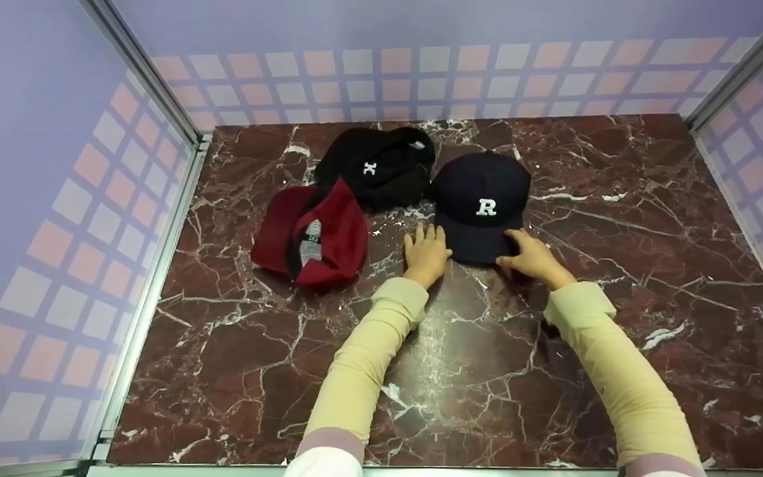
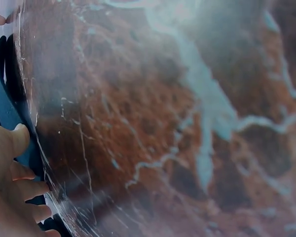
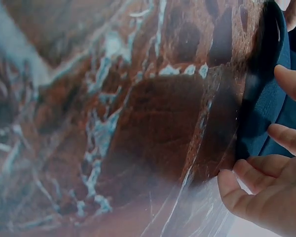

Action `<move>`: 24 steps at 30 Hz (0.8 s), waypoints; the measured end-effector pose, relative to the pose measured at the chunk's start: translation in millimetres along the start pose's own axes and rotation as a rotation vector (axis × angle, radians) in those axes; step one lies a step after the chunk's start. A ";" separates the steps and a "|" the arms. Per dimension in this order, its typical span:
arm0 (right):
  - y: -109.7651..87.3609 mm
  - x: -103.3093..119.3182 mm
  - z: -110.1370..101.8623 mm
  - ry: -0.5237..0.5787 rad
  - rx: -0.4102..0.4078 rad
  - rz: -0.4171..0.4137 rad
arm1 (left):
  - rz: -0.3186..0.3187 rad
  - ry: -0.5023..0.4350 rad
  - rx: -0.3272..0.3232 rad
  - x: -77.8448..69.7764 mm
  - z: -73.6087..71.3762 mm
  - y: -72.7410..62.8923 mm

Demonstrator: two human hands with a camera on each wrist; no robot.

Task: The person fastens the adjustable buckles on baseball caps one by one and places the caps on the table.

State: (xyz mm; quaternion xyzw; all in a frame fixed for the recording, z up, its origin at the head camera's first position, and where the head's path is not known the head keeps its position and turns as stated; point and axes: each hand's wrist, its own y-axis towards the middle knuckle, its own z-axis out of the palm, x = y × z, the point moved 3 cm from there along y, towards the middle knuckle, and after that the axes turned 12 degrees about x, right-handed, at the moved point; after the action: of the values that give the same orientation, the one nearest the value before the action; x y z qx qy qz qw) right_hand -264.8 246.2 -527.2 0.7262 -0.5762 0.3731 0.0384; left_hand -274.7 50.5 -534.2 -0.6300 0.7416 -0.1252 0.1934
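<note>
A dark navy cap (image 1: 481, 182) with a white letter R lies upright, its brim toward me. My left hand (image 1: 426, 255) rests at the brim's left edge, fingers extended forward and thumb touching it. In the left wrist view, the left hand (image 2: 10, 173) lies beside the dark brim (image 2: 7, 98). My right hand (image 1: 534, 256) holds the brim's front right corner between thumb and fingers. The right wrist view shows that hand (image 3: 271, 182) with curved fingers at the brim (image 3: 264, 108).
Left of the navy cap lies a black cap (image 1: 391, 182) with a white emblem. A red cap (image 1: 338, 242) lies nearer, its inside and label facing up. The marble-patterned tabletop (image 1: 255, 377) is bounded by tile-patterned walls (image 1: 395, 73) at the back and sides.
</note>
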 end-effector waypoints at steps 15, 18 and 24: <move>0.9 5.9 0.9 -0.082 -0.104 0.035 | -0.034 -0.001 -0.003 0.5 0.9 2.6; 0.4 5.4 0.9 -0.088 -0.130 0.047 | -0.002 -0.028 0.016 5.1 -1.4 2.6; -0.6 4.3 0.0 -0.086 -0.141 0.051 | 0.099 -0.105 -0.071 17.9 -25.9 -2.7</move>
State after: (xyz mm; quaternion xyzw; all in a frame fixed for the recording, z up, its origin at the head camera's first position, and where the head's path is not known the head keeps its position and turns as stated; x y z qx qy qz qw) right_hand -264.1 242.9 -524.4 0.7223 -0.6203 0.3008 0.0551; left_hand -286.2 30.9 -512.2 -0.6049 0.7645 -0.0561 0.2155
